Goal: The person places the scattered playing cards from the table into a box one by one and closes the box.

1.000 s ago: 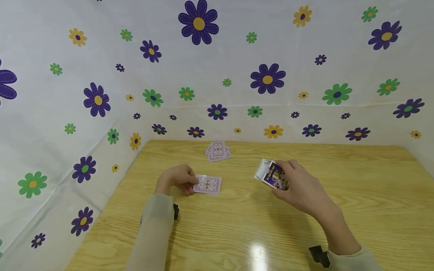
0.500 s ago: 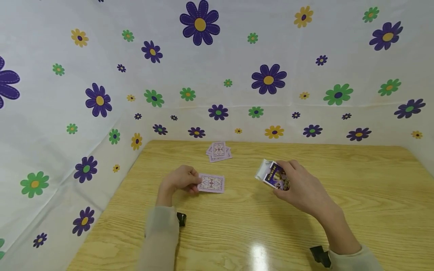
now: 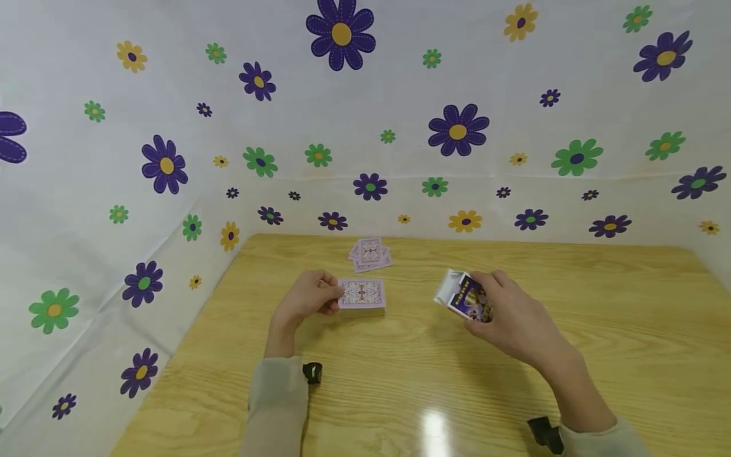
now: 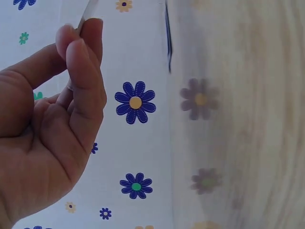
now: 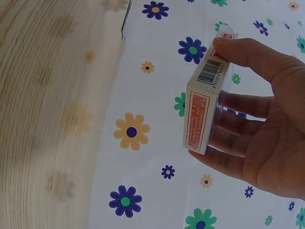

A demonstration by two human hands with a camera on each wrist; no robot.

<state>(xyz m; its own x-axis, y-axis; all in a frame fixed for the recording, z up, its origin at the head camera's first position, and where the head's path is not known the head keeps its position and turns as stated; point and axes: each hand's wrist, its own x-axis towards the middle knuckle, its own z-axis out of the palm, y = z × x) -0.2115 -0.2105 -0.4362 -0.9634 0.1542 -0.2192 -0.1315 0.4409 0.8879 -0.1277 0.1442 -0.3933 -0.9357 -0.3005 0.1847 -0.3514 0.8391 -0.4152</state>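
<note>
- Behind everything, a white cloth scattered with purple, green and yellow flowers; no obvious source of trouble.
- Below the cloth, a wood-grain tabletop; probably smooth, hence a likely skid for any dropped cards.
- At right, the right hand, gripping a purple-fronted box between thumb and fingers; could squash its mouth narrower by squeezing too hard.
- At left, the left hand, pinching the left end of a card stack; could let cards slip by loosening or pressing unevenly.
- Right of the card stack and apart from it, the box, tilted, mouth toward the left; hard to line up squarely at that angle.
- Left of the box, the card stack, patterned back up, pale edge showing thickness; likely to fan out at the right end for lack of support.
- Just beyond the card stack, near the tabletop's back edge, several loose cards, overlapping crookedly; easily nudged by a careless reach.
- At the box's mouth, a white flap, jutting outward; likely to snag card corners.
</note>
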